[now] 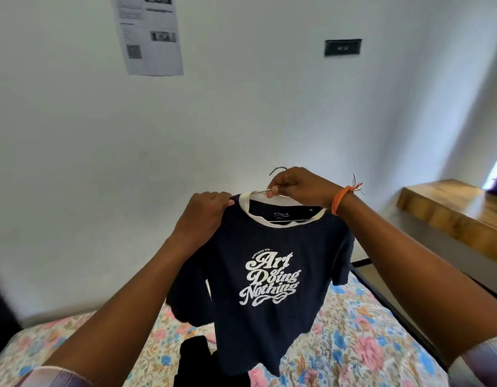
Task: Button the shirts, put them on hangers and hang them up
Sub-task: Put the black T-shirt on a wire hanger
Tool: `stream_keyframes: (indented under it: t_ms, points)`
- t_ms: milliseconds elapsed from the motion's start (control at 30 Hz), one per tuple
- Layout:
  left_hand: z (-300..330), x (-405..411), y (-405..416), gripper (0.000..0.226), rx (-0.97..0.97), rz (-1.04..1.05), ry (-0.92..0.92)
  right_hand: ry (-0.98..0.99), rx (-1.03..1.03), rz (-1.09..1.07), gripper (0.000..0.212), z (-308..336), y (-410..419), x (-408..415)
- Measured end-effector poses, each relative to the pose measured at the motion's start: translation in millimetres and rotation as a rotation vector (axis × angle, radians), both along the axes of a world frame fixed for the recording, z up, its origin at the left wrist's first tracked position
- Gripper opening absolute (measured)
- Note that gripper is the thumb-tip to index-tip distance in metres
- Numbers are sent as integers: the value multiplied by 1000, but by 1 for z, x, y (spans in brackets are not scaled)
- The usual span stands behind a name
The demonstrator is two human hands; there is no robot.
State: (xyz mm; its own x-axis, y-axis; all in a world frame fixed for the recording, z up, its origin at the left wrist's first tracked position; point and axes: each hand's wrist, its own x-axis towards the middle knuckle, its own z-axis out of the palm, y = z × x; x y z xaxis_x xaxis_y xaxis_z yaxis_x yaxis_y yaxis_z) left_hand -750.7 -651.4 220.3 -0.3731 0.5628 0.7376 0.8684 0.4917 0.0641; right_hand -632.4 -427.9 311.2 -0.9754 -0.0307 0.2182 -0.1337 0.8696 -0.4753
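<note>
head | hands point(298, 185) grip wire hanger point(278, 171) | navy cotton tee point(269, 263)

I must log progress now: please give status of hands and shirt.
Left hand grips navy printed T-shirt at shoulder. Right hand holds metal wire hanger in collar. Nothing blocks.

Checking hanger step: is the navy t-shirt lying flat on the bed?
No, the navy t-shirt hangs in the air above the floral bedsheet, held up by both hands.
</note>
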Motion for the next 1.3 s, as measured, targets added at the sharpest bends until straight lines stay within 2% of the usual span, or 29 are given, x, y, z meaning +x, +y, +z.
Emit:
stream_keyframes:
  t_ms: [100,167,233,300,333,400,467,567,733,800,900,1000,1133,1300]
  points:
    - [-3,16,11,34,101,-70,37,78,68,-36,19,-1,-1,30]
    - [0,32,24,33,146,-65,68,191,4,-28,19,-3,5,61]
    - [4,50,40,35,164,-96,93,300,-233,-96,24,-5,16,107]
    - [10,68,59,35,155,-120,94,448,-482,-261,27,-12,32,155]
    - [14,80,71,33,151,-144,82,499,-490,-395,27,-18,43,185]
    - [22,105,93,24,142,-185,37,488,-277,-667,27,-36,62,241]
    - [30,136,115,12,155,-252,2,425,-12,-867,47,-53,74,296]
    - [41,186,149,5,142,-365,6,462,264,-1010,65,-67,87,367]
    - [56,284,215,18,87,-473,-28,480,648,-1134,72,-62,104,490]
    - [62,334,245,24,76,-517,-24,513,777,-1213,64,-57,108,546]
    - [67,413,282,26,120,-625,-118,577,851,-1341,46,-52,118,625]
    - [64,483,324,25,156,-704,-169,596,883,-1437,48,-46,129,698]
    - [57,575,394,21,157,-820,-225,553,1028,-1513,56,-31,149,797]
    - [47,679,478,17,141,-906,-362,470,1112,-1625,52,-16,196,890]
